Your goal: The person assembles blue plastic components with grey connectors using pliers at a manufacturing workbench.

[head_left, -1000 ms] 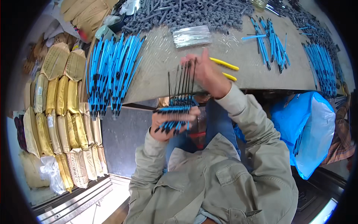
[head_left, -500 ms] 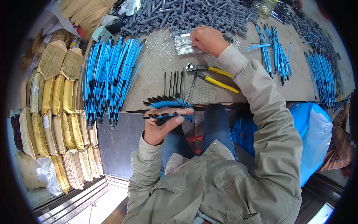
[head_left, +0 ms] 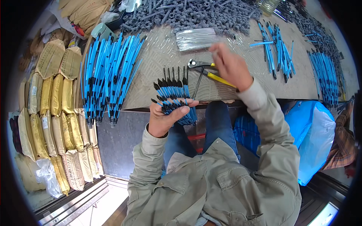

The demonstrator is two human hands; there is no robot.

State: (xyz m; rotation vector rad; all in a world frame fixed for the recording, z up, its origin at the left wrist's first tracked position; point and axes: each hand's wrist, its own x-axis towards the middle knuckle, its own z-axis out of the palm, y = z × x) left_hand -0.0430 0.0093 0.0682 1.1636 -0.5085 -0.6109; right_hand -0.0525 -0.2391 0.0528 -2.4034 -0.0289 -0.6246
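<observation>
The left hand [head_left: 163, 119] is clenched around a fan of blue rods with black tips [head_left: 174, 98], held at the near edge of the table [head_left: 158, 64], the tips pointing away over the tabletop. The right hand [head_left: 229, 64] hovers blurred above the table, fingers loosely curled; I cannot tell whether it grips anything. Just under it lie yellow-handled pliers [head_left: 211, 73], jaws toward the left. Beyond them sits a flat bundle of thin silvery wires [head_left: 194, 37].

Open tabletop shows only in the patch between the pliers and the big spread of blue rods [head_left: 109, 73] on the left, which overhangs the near edge. More blue rods [head_left: 277, 49] lie to the right, another row [head_left: 324, 75] further right. A heap of grey parts [head_left: 188, 13] fills the far edge.

Left of the table, tan and yellow sacks [head_left: 56, 113] stand packed in rows, pale labels on some. A blue plastic bag [head_left: 309, 132] sits at the right, below the table edge.
</observation>
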